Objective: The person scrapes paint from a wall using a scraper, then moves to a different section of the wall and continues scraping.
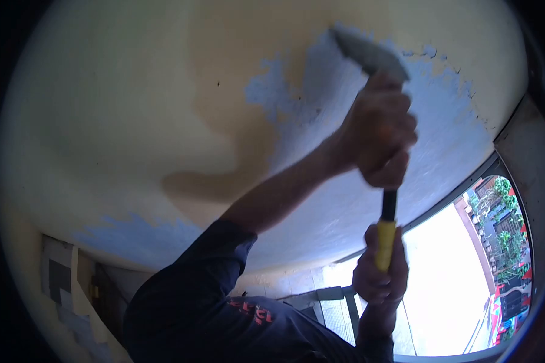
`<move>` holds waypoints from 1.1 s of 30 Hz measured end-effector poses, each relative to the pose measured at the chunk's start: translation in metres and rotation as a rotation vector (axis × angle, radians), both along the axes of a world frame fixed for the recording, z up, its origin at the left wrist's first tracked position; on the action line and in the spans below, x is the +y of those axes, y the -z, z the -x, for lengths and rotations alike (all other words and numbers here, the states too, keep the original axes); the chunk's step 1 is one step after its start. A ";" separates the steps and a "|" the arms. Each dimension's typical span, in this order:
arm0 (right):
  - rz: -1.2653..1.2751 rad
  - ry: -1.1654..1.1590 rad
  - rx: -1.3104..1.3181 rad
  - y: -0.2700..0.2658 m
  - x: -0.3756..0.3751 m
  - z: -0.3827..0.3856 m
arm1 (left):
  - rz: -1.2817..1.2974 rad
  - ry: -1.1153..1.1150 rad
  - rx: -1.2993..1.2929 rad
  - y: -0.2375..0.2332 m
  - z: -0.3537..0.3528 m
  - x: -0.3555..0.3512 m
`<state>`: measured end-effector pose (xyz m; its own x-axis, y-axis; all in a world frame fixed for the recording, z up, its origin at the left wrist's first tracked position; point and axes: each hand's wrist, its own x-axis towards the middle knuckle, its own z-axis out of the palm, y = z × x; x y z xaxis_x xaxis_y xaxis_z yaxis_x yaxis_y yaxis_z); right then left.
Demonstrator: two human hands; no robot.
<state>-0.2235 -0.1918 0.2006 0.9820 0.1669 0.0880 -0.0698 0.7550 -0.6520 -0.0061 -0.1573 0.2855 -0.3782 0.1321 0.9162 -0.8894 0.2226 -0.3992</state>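
Fingers of left hand (378,130) and right hand (378,272) clasp the scraper (369,57); wall (133,121) already blue at upper right, cream remains at left

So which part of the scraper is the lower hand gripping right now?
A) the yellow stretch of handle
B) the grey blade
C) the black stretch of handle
A: the lower hand is closed round the yellow stretch of handle, while the upper hand holds the scraper just below its blade.

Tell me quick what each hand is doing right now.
Left hand: closed around the scraper just below its blade.
Right hand: closed on the scraper's yellow handle end.
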 end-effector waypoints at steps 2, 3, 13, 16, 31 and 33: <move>0.093 0.014 -0.051 -0.020 -0.003 -0.008 | 0.052 0.026 -0.040 -0.023 -0.002 0.000; 0.136 -0.069 -0.128 -0.021 -0.006 -0.011 | 0.110 0.068 -0.044 -0.027 -0.003 -0.002; 0.103 -0.016 -0.066 -0.012 0.005 -0.008 | 0.011 -0.039 -0.032 -0.012 -0.004 0.019; 0.014 -0.072 -0.027 -0.002 0.007 -0.004 | 0.022 -0.016 0.000 -0.001 -0.003 0.017; -0.022 -0.078 0.062 0.028 0.012 0.008 | -0.045 -0.025 0.174 0.050 0.013 0.026; -0.001 -0.002 0.073 0.016 0.011 0.010 | -0.003 -0.022 0.115 0.034 0.006 0.021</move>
